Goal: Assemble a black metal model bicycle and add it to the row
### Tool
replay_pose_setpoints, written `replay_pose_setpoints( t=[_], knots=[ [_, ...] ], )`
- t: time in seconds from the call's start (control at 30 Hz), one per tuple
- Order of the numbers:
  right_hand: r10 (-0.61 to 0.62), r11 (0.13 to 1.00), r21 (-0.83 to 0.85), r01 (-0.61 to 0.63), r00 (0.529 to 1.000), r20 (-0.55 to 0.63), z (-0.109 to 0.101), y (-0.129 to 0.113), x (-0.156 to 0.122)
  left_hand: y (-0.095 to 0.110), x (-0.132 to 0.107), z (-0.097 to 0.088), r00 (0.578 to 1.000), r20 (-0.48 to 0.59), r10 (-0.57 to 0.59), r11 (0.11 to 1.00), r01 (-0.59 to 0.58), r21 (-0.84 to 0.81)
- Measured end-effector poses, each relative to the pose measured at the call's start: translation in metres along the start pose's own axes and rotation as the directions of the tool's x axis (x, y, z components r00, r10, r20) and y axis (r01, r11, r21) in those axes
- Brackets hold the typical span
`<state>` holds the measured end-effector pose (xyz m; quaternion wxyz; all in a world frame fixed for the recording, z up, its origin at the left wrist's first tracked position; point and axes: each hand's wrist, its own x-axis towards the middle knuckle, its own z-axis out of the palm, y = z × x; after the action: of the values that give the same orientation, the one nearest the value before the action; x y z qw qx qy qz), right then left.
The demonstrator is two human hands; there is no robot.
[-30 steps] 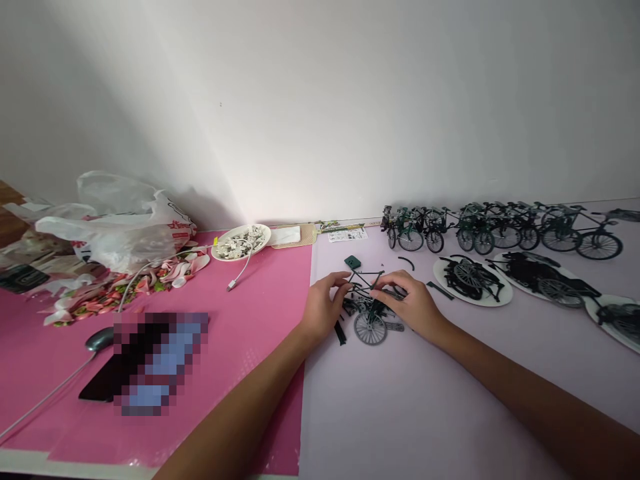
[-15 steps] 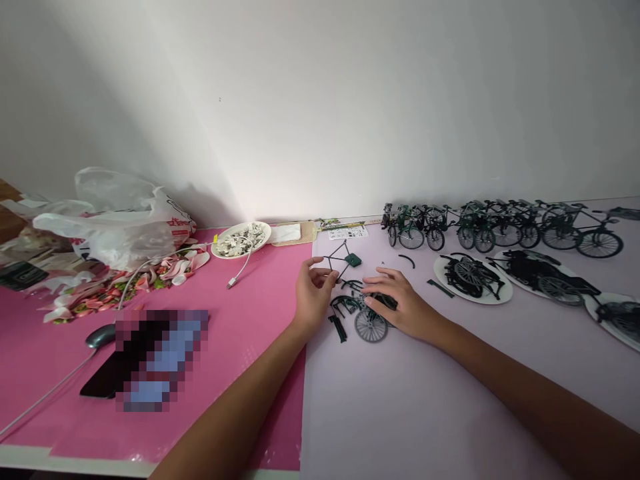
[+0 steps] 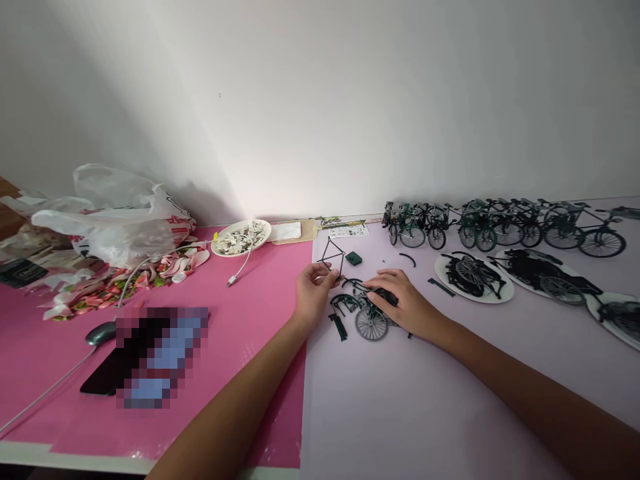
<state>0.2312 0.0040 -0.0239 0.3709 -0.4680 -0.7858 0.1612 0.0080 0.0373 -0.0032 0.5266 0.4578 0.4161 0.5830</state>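
Observation:
My left hand point(image 3: 311, 291) pinches a thin black wire bicycle frame point(image 3: 332, 253) and holds it upright above the lilac mat point(image 3: 410, 400). My right hand point(image 3: 403, 301) rests, fingers curled, on a small pile of dark model bicycle parts, its fingertips on a black piece. A grey spoked wheel point(image 3: 371, 324) lies just in front of that hand. A small green seat point(image 3: 353, 258) lies behind the frame. Loose black curved strips point(image 3: 345, 303) and a black bar point(image 3: 341, 327) lie between my two hands.
A row of finished green and black model bicycles point(image 3: 500, 230) stands at the back right, with white plates of parts point(image 3: 473, 275) before it. On the pink mat point(image 3: 225, 347) are a white bowl point(image 3: 241, 240), a plastic bag point(image 3: 107, 223), a cable, a mouse point(image 3: 100, 332) and a blurred dark object.
My left hand lifted the wire frame out of the parts pile and moved it back and left. The green seat now lies apart from the frame. My right hand stayed on the pile.

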Motion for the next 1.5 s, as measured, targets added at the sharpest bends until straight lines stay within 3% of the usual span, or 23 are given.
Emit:
replay_pose_setpoints(
  t=[0.2, 0.63, 0.97, 1.1, 1.3, 1.5],
  knots=[
    [-0.039, 0.999, -0.015, 0.039, 0.998, 0.039, -0.001, 0.001, 0.0, -0.001, 0.001, 0.0, 1.0, -0.011, -0.006, 1.0, 0.006, 0.026],
    [-0.103, 0.995, -0.019, 0.103, 0.995, -0.005, -0.003, 0.0, 0.003, 0.002, -0.001, 0.002, 1.0, -0.018, 0.02, 0.996, -0.018, 0.093],
    [-0.174, 0.984, 0.012, 0.177, 0.975, -0.135, -0.004, -0.001, 0.005, 0.001, 0.0, 0.002, 0.999, -0.017, 0.031, 0.992, -0.029, 0.125],
    [-0.14, 0.986, 0.058, 0.155, 0.969, -0.202, -0.006, 0.001, 0.005, 0.002, -0.001, 0.001, 0.999, -0.013, 0.034, 0.991, -0.032, 0.133],
    [-0.06, 0.991, 0.106, 0.079, 0.984, -0.167, -0.01, -0.005, 0.005, 0.001, -0.002, 0.002, 0.999, -0.007, 0.045, 0.987, -0.044, 0.156],
    [-0.06, 0.992, 0.096, 0.078, 0.982, -0.18, -0.011, -0.009, 0.005, -0.001, -0.004, 0.004, 0.999, -0.001, 0.043, 0.986, -0.042, 0.162]
  ],
)
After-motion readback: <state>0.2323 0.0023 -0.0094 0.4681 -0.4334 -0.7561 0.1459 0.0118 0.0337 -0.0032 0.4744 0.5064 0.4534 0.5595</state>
